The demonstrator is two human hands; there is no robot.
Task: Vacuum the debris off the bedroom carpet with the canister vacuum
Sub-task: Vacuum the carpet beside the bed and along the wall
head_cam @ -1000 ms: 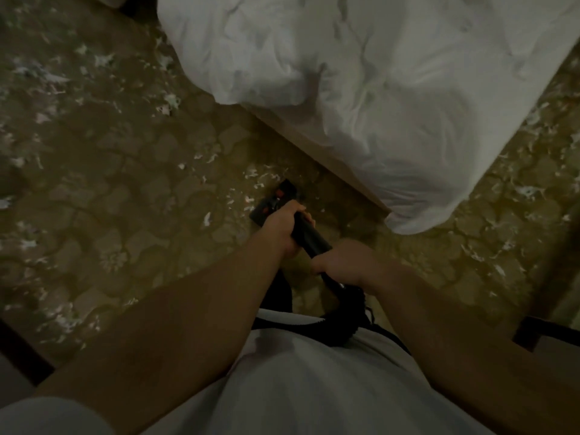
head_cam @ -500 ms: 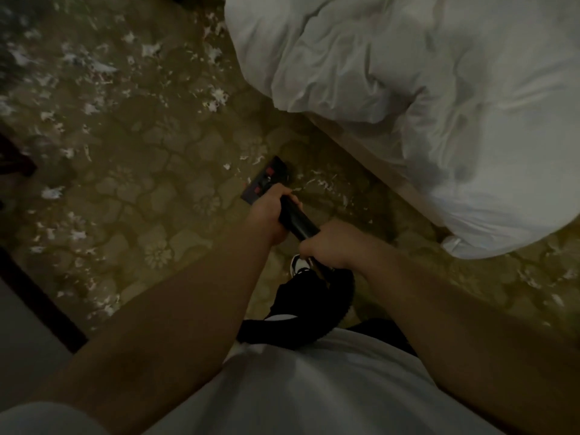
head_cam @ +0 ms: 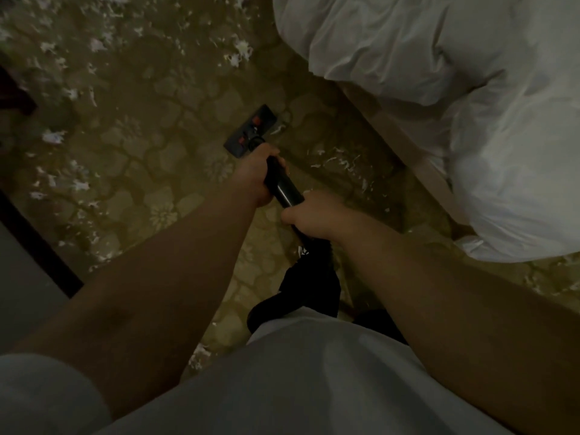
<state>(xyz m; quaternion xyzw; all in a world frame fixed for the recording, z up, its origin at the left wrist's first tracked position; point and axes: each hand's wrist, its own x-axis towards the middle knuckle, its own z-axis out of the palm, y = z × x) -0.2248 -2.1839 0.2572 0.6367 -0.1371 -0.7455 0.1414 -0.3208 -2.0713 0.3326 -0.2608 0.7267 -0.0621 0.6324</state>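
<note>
Both bare forearms reach forward and down, converging — the left hand [head_cam: 255, 175] farther out, the right hand [head_cam: 312, 216] just behind it. Each has its fingers curled round the black vacuum wand [head_cam: 284, 186], wrists roughly straight.

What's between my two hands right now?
In the head view, an uncovered stretch of the black vacuum wand runs between the left hand and the right hand.

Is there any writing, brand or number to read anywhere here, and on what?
No text can be read.
Vacuum head: red marks, too blurred to tell if lettering.
Black shoe: white mark, too blurred to read.
</note>
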